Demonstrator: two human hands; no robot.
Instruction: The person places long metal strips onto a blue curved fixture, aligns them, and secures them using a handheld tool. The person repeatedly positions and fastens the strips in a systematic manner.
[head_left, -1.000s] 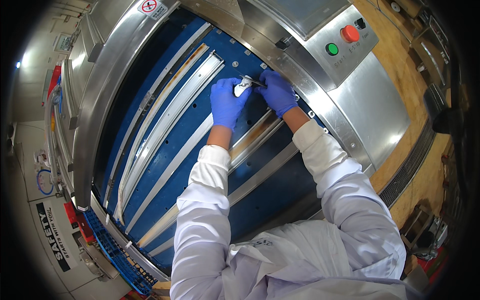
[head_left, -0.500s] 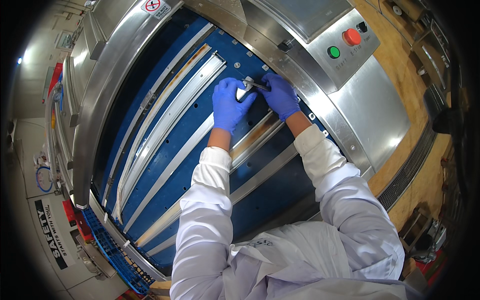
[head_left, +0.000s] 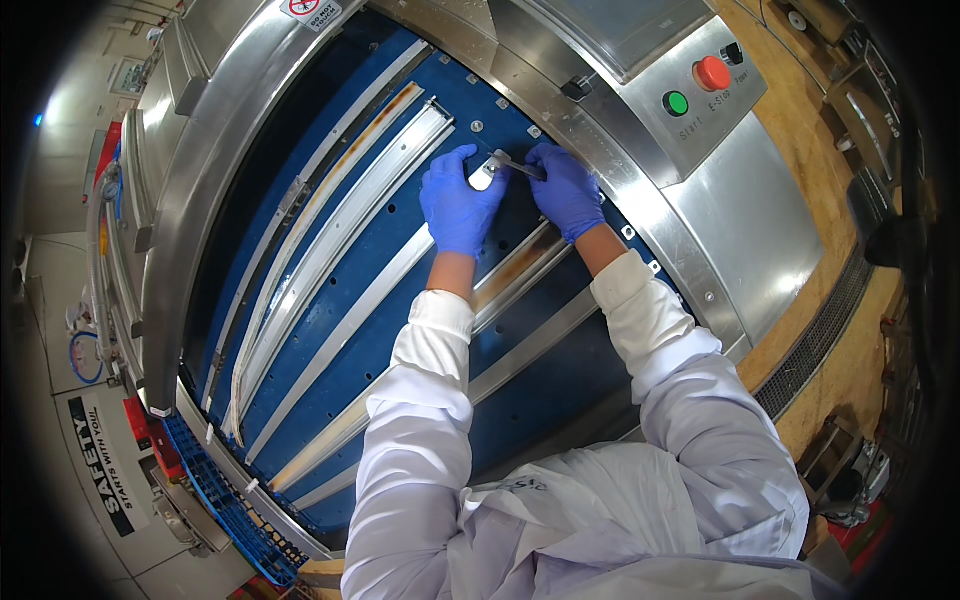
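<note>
My left hand point(head_left: 462, 208), in a purple-blue glove, is closed around the far end of a long metal strip point(head_left: 350, 325) lying across the blue bed point(head_left: 400, 195). The strip's white, bolted tip point(head_left: 484, 176) sticks out between thumb and fingers. My right hand point(head_left: 570, 196), gloved the same, grips a small flat metal wrench point(head_left: 524, 168). The wrench's far end meets the strip's tip at the bolt. Just right of my left wrist lies a metal bar with brown scorch marks point(head_left: 515, 265).
More long metal bars point(head_left: 345, 225) lie to the left on the blue bed. A steel machine housing point(head_left: 690, 230) at the right bears a red stop button point(head_left: 711, 73) and a green button point(head_left: 676, 103). A blue plastic crate point(head_left: 225, 510) stands at lower left.
My left hand has shifted slightly, its fingers opening a little more around the strip's tip. The wrench has turned slightly at the bolt. The view has moved a little.
</note>
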